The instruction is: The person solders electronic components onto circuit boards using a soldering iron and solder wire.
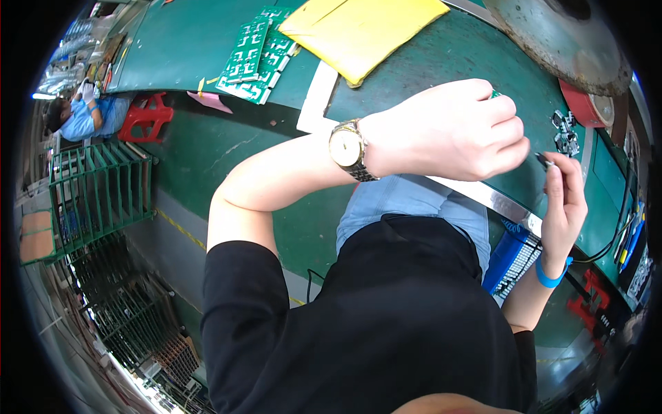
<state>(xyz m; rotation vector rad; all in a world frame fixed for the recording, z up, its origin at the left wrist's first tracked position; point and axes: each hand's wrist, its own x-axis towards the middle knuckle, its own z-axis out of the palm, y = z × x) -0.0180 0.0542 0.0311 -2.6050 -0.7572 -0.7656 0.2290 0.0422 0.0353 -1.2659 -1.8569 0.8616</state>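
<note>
My left hand (476,134), with a wristwatch (347,148) on its wrist, is closed above the green workbench with the back of the hand upward. A small bright green piece (495,94) peeks out past its knuckles; the fingers hide the rest. To its right, my right hand (564,200) pinches a small dark component (542,159) between thumb and fingertips, close to the left fingers but apart from them. A blue band circles the right wrist. Beyond the right hand, a cluster of small metallic parts (566,134) lies on the bench.
Green circuit board panels (252,52) lie stacked at the far left, beside a yellow sheet (362,31). A tape roll (589,103) and a large round metal object (558,41) stand far right. Pens (633,238) lie right; a blue bin (510,265) is below the bench edge. Another person (89,117) sits far left.
</note>
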